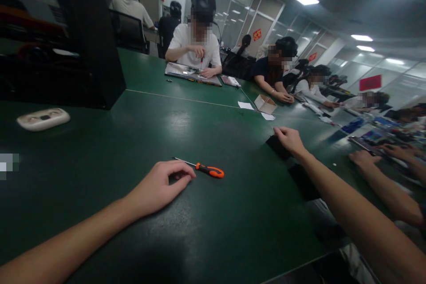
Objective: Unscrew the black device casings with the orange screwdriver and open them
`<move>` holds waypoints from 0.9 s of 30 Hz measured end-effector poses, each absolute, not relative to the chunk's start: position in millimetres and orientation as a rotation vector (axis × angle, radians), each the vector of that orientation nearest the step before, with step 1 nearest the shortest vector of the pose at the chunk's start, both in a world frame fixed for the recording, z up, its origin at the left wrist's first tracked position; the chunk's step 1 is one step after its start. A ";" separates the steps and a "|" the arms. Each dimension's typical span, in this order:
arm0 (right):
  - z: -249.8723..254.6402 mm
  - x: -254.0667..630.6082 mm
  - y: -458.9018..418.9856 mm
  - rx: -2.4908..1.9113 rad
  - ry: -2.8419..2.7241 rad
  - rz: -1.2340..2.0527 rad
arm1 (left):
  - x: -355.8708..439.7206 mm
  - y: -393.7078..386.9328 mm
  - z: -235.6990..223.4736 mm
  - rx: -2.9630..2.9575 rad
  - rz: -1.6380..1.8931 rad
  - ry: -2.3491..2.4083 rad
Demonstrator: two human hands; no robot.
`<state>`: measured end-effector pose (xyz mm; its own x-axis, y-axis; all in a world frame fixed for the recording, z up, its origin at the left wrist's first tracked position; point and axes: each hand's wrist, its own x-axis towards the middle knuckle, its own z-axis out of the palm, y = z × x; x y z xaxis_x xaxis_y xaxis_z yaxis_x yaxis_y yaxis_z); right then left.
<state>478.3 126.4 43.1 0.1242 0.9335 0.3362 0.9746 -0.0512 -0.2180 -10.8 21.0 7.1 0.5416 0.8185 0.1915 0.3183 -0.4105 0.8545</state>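
Observation:
My left hand (171, 183) rests on the green tabletop (229, 217), fingers loosely curled and a gap between them and the thumb. Nothing is visible in its grasp. Right beside its fingertips lies a screwdriver (210, 170) with an orange and black handle, its thin shaft running behind the knuckles. Farther right, my right hand (290, 141) is closed at the upper edge of a black flat object (278, 147). What kind of object that is cannot be made out, and part of it is hidden behind the hand.
A white oval case (44, 119) lies at left, before a black shelf unit (100, 40). A small cardboard box (265, 104) and white papers (245, 105) lie beyond my right hand. Opposite, a person (196, 40) works over a flat panel (191, 74). A neighbour's hand (364, 159) is at right.

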 end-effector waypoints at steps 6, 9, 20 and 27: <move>82.3 491.2 83.8 -2.104 -1.668 -0.104 | -10.5 20.4 3.8 1.978 0.898 0.920; 84.9 490.4 23.6 -2.168 -1.649 -0.141 | -9.3 21.6 2.0 1.964 0.981 0.948; 48.5 430.2 -80.7 -2.219 -1.755 -0.100 | -9.1 21.5 0.6 1.883 1.041 0.964; 56.2 258.1 -74.8 -1.586 -2.293 0.273 | -11.0 19.5 -2.3 1.900 1.170 0.773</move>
